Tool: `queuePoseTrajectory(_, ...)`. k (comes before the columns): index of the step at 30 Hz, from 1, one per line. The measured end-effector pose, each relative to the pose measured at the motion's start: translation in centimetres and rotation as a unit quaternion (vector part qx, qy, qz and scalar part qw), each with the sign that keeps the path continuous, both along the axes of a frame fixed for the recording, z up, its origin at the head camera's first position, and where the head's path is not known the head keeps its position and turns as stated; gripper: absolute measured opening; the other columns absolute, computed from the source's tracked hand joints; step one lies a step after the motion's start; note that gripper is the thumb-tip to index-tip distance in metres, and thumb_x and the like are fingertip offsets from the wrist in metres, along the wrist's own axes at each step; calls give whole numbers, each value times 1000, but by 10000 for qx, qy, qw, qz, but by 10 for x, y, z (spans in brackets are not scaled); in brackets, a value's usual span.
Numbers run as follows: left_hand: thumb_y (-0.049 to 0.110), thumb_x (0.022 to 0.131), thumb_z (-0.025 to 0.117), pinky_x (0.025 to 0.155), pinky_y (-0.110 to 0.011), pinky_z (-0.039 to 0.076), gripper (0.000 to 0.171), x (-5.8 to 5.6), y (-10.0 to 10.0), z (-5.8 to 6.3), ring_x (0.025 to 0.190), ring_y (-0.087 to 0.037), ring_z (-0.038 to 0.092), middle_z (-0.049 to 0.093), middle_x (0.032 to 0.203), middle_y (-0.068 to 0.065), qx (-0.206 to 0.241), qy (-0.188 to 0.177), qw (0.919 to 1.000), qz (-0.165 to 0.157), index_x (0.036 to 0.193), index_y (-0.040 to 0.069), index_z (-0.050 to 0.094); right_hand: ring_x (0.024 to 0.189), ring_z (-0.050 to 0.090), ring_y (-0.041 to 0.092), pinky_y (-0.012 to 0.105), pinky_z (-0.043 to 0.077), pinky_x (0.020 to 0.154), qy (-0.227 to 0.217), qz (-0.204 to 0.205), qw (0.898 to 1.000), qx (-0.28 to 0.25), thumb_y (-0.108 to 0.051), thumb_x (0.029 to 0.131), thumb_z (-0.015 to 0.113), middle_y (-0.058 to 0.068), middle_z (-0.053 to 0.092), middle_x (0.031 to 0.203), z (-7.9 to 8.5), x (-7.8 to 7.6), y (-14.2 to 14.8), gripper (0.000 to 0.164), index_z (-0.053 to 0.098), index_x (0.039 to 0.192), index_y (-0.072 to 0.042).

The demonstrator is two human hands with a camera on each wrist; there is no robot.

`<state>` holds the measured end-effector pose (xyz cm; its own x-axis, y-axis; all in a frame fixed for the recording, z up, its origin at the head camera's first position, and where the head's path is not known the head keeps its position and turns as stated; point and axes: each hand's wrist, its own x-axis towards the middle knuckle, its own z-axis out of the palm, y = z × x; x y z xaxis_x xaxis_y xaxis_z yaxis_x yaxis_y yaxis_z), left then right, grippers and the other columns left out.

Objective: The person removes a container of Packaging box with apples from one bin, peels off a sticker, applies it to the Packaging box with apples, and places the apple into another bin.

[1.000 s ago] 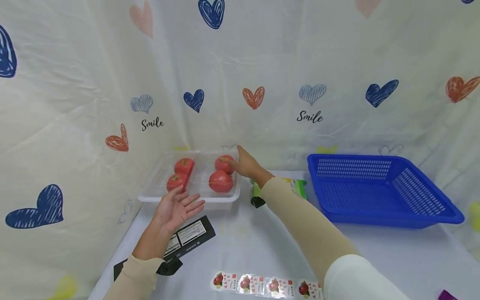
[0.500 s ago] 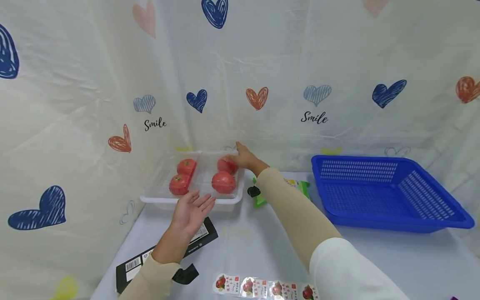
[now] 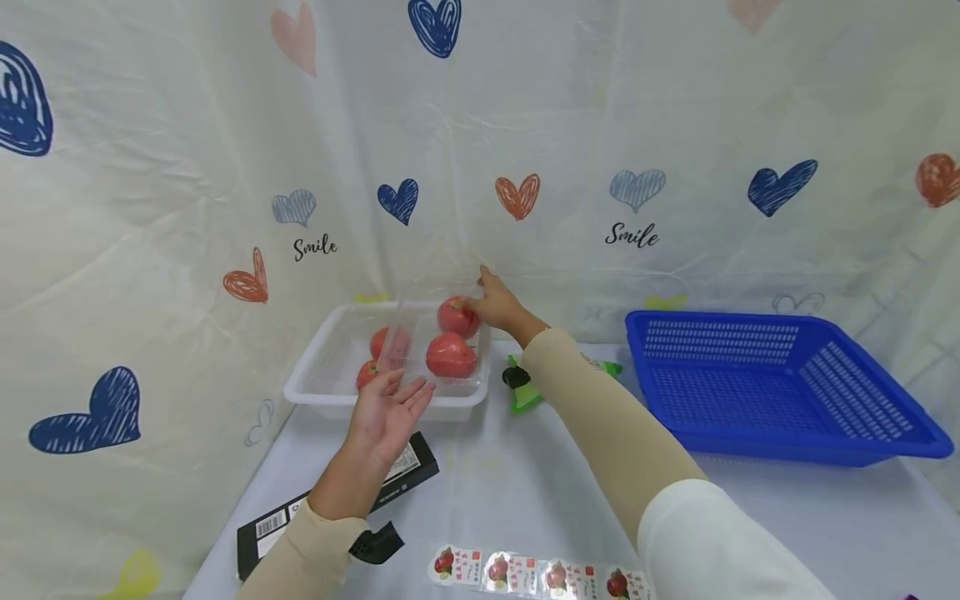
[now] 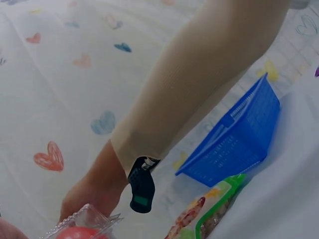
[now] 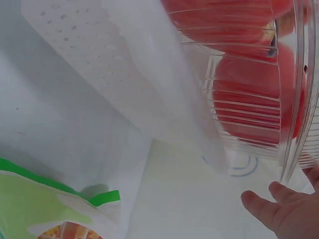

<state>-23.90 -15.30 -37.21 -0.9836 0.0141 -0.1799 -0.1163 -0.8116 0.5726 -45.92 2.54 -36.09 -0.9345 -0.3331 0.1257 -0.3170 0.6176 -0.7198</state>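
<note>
In the head view a clear plastic clamshell box (image 3: 417,329) with two round red fruits (image 3: 451,356) inside is tilted up, its right end over the white basket (image 3: 318,399). My right hand (image 3: 501,305) grips the box at its far right corner, thumb over the lid. Below the box's lower left edge, my left hand (image 3: 378,417) is held palm up with relaxed fingers, near the basket's front rim. More red fruit (image 3: 390,342) shows behind the box, partly covered. The right wrist view shows the ribbed box (image 5: 246,107) beside my fingertips (image 5: 254,199).
A blue mesh basket (image 3: 735,400) stands at the right. Between the baskets lies a green food packet (image 3: 527,396), partly behind my right arm. A long black box (image 3: 277,521) lies under my left arm. Fruit stickers (image 3: 510,573) lie at the front. A heart-print curtain (image 3: 555,108) hangs behind.
My right hand has raised the clear box, shifting its left edge rightward and uncovering the left part of the white basket. My left hand has moved right, toward the box.
</note>
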Motion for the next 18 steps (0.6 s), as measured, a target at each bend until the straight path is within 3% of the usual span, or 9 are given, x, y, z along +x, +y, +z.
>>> queuePoseTrajectory(9, 13, 101, 43, 113, -43, 24, 75, 8, -2, 9, 144, -40, 13, -1, 157, -24, -181, 209, 9994, -209, 154, 11, -11, 133, 37, 28, 45, 34, 109, 155, -137, 9997, -105, -39, 96, 58, 12, 41, 144, 17, 7, 10, 82, 11, 157, -13)
queuePoseTrajectory(18, 13, 101, 42, 107, -42, 34, 70, 2, -4, 14, 139, -42, 23, 11, 150, -25, -684, 134, 9972, -253, 154, 14, -3, 124, 43, 31, 47, 39, 103, 228, -131, 9993, -249, -31, 93, 63, 16, 41, 138, 33, 19, 33, 84, 11, 157, -20)
